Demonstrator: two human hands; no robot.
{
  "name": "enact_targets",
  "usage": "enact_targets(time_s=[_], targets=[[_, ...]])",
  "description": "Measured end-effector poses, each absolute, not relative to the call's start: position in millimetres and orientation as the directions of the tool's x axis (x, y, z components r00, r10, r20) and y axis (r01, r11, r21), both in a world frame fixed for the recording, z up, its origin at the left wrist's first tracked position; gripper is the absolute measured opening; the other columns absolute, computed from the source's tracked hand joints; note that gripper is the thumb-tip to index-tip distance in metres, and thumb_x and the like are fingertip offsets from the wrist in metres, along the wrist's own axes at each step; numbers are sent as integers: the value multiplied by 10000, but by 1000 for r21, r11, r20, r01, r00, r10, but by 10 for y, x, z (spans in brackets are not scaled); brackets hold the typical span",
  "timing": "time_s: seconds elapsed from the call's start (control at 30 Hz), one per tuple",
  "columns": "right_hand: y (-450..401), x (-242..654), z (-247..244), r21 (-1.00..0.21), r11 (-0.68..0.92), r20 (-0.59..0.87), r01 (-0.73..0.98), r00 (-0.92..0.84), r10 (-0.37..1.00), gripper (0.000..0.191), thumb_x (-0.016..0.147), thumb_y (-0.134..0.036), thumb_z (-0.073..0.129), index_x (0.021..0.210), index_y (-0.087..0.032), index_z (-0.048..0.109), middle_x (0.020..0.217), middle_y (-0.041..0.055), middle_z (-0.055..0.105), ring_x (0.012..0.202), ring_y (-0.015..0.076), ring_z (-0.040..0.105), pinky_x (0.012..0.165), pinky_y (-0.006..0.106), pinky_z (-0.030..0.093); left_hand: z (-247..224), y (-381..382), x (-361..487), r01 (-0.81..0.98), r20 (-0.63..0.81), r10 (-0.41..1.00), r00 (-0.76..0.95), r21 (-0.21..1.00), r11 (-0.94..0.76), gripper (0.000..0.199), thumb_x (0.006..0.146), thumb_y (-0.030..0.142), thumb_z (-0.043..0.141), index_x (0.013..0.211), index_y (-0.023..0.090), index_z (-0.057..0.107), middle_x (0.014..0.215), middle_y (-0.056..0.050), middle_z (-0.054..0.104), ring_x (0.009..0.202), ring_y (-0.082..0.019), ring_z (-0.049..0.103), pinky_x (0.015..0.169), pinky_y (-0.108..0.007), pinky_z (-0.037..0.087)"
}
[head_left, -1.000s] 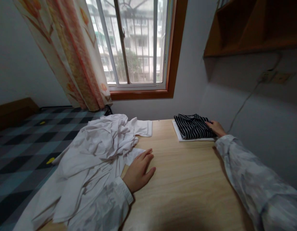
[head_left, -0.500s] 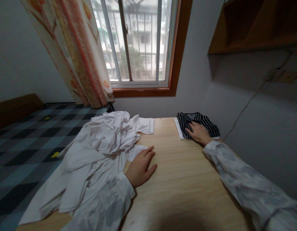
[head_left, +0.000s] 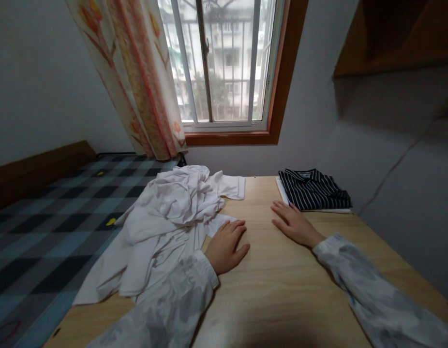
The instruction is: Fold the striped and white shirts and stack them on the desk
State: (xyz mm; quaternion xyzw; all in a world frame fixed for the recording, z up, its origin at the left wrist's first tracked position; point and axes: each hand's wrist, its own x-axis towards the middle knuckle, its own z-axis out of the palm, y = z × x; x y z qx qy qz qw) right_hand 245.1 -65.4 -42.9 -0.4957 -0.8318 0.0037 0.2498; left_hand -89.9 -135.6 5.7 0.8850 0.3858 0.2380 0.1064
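My left hand [head_left: 227,247] lies open and palm down at the right edge of a rumpled white garment heap [head_left: 173,208], its fingers stretched out over the wooden table. My right hand [head_left: 295,225] is also open, holding nothing, just in front of a folded black shirt with white stripes [head_left: 314,191]. That shirt rests on a folded white cloth [head_left: 282,191], of which only the edges show. One white sleeve [head_left: 231,186] sticks out of the heap toward the right.
The light wooden table [head_left: 267,299] reaches back to the wall under a window [head_left: 224,72]. To the left is a bed with a checked sheet [head_left: 60,261]. A flowered curtain [head_left: 137,96] hangs beside the window. A wooden shelf [head_left: 394,63] juts out at upper right.
My right hand has come off the striped shirt and moved toward me onto the table. The left hand stays beside the white heap. The view has turned slightly left.
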Motion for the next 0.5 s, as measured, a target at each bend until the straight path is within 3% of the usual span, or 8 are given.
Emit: enact_targets(time_s=[0.17, 0.33, 0.43, 0.5], targets=[[-770, 2365, -403, -315, 584, 382, 748, -464, 800, 579, 1094, -490, 512, 1620, -247, 535, 1696, 133, 484, 1584, 305, 447, 1317, 598, 336, 173, -1375, -894, 633, 412, 723, 555, 354, -688, 335, 975, 318, 681, 1298, 231, 650, 1555, -140, 616, 1449, -308, 576, 1277, -565, 403], [-726, 2408, -415, -347, 589, 397, 730, -455, 797, 574, 1077, -484, 557, 1608, -266, 553, 1679, 128, 508, 1566, 327, 472, 1308, 630, 347, 675, -1229, -1264, 730, 558, 722, 410, 273, -626, 416, 967, 352, 696, 1366, 265, 620, 1591, -114, 574, 1453, -318, 554, 1238, -526, 440], [-733, 2396, -416, -350, 585, 391, 732, -453, 801, 572, 1076, -488, 556, 1599, -257, 563, 1680, 128, 506, 1570, 325, 467, 1313, 622, 343, 936, -1082, -1720, 919, 584, 789, 193, 174, -354, 704, 876, 530, 798, 1461, 222, 554, 1667, -162, 480, 1491, -404, 490, 1235, -567, 404], [-742, 2383, -408, -349, 582, 387, 735, -453, 803, 571, 1076, -488, 552, 1593, -244, 570, 1676, 134, 511, 1568, 325, 470, 1313, 615, 344, 993, -1000, -2026, 986, 501, 865, 22, 131, -101, 851, 801, 609, 835, 1466, 164, 544, 1634, -221, 501, 1416, -446, 547, 1135, -551, 469]])
